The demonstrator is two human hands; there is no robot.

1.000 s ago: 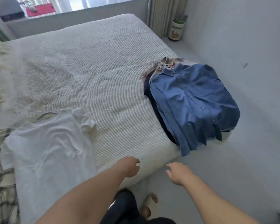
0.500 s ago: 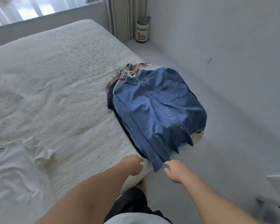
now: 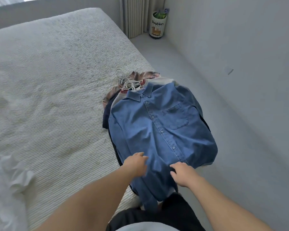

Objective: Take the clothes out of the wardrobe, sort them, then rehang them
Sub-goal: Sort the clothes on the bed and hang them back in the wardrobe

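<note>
Blue denim shirt (image 3: 158,130) lay on top of a stack of hangered clothes (image 3: 133,84) at the bed (image 3: 57,80) edge, hem hanging off, likely staged there for sorting. Left hand (image 3: 136,163) rested on the lower shirt front, fingers loosely extended, not gripping. Right hand (image 3: 182,174) touched the hem, fingers slightly curled; couldn't tell if pinching. White garment (image 3: 5,189) lay well apart, left.
</note>
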